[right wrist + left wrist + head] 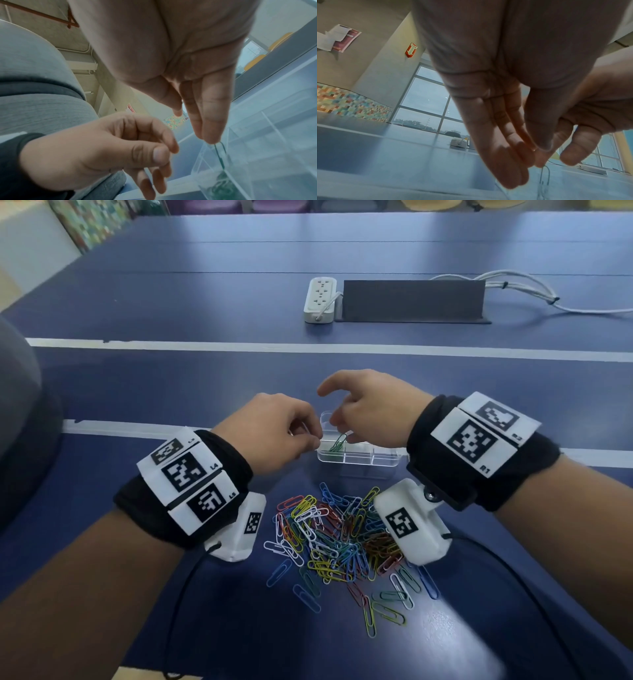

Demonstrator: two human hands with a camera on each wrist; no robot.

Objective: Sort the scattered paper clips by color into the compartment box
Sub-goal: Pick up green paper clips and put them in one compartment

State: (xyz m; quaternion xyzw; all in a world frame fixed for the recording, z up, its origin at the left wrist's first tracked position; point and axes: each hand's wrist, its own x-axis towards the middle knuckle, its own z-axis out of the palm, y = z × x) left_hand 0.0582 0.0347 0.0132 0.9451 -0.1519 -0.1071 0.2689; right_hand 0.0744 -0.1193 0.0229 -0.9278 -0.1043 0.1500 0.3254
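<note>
Green clip: a green paper clip (338, 442) hangs upright at the tips of the right hand's fingers (211, 129), its lower end inside the near-left compartment of the box, where other green clips lie.
Right hand: the right hand (368, 412) is over the box's left end, fingers pointing down and close together, thumb and fingertips pinching the top of the green clip; the forefinger arches forward, apart from the rest.
Left hand: the left hand (274, 433) is just left of the box, thumb pressed to curled forefinger in a narrow pinch; from the pictures I cannot tell whether anything is held between them. Its tips nearly meet those of the right hand.
Box: the clear plastic compartment box (376, 458) stands on the bench between the two hands, its dividers visible; the compartments to the right of the green one look bare, though part of the box is hidden by the right hand.
Loose clips: a heap of paper clips (342, 542) in white, blue, yellow, red and green lies on the bench nearer the person than the box, between the two wrists.
Writing: black-and-white square markers on both wrist bands; "L4" and "L5" read on the left band (191, 484), "R1" and "R2" on the right band (479, 440).
Bench: blue top (171, 388) with white lines running across.
Beyond: a white power strip (320, 299) and a dark upright panel (412, 299) stand well behind the box, with white cables (534, 290) to the right.
Wall: an orange "FIRE" sign (411, 50) with an arrow pointing down.
</note>
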